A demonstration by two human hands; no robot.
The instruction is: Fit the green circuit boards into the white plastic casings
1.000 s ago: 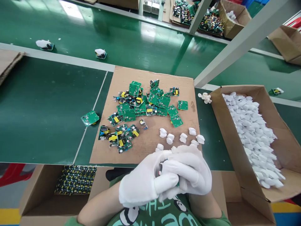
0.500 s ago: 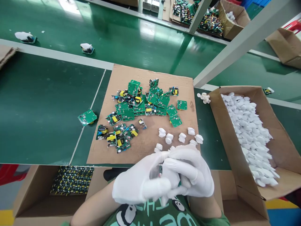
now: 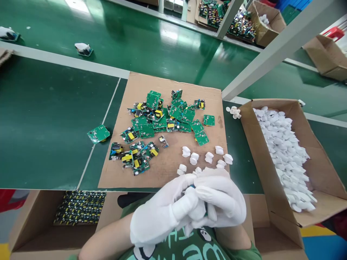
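Observation:
Both hands wear white gloves and meet in front of my chest, close to the cardboard's near edge. My left hand (image 3: 168, 209) and my right hand (image 3: 221, 200) are closed together around a small circuit board, mostly hidden; only slivers of blue and green show between the fingers. A white pad seems to be against the board, hard to separate from the gloves. Just beyond the fingers, several folded white pads (image 3: 194, 158) lie on the cardboard sheet (image 3: 173, 155). Farther off is a pile of green circuit boards (image 3: 159, 122), some face down, others showing yellow and black components.
An open carton (image 3: 255, 155) full of white pads stands at right, beside a metal post (image 3: 271, 54). One board (image 3: 98, 134) lies left of the cardboard. On the green conveyor (image 3: 130, 39) sit boards topped with white pads (image 3: 83, 48). Below left, a box (image 3: 29, 220) holds packed boards.
The boards on the conveyor have shifted left. My fingers have closed in tighter around the held board, and a blue part now shows at its top.

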